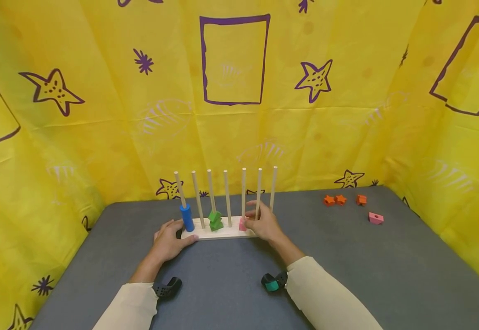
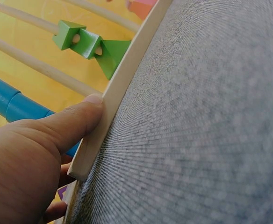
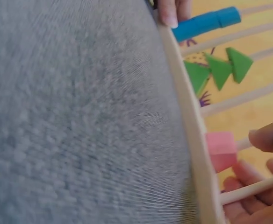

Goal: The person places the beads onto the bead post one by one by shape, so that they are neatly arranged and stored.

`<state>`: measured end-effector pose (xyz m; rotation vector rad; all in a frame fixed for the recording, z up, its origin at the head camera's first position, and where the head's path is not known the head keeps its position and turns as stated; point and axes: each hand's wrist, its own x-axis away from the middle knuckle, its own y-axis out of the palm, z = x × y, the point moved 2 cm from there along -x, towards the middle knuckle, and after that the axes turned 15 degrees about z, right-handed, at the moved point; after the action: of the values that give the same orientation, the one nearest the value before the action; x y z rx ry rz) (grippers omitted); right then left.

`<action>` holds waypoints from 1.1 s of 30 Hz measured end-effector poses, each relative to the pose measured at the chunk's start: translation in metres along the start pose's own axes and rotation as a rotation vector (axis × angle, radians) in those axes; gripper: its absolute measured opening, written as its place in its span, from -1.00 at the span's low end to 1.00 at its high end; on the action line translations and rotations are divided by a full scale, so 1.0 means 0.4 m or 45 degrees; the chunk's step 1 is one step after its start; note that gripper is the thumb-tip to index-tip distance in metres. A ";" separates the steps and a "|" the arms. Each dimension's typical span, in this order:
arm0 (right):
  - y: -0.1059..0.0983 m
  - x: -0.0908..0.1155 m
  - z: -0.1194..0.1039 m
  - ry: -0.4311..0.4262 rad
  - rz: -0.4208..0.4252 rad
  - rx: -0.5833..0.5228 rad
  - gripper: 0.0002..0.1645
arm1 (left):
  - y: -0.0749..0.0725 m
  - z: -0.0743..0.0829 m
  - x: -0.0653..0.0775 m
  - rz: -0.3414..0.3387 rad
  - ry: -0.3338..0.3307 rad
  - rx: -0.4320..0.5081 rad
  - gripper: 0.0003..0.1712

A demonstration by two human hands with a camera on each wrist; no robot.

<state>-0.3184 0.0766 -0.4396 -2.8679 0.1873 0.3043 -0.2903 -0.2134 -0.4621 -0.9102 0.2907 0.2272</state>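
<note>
Right fingers (image 3: pixel 249 174) just beside pink block (image 3: pixel 220 149) on wooden peg (image 3: pixel 243 143)

No readable text, label, brand, number or sign is appearing in any of the three views.
</note>
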 end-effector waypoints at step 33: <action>-0.464 0.039 -0.147 -0.558 0.172 0.260 -0.19 | 0.002 -0.003 -0.004 0.006 0.004 0.009 -0.18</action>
<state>-0.2638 0.2381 -0.3443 -2.5178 0.3075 0.8715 -0.2922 -0.2143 -0.4629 -0.9032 0.2962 0.2291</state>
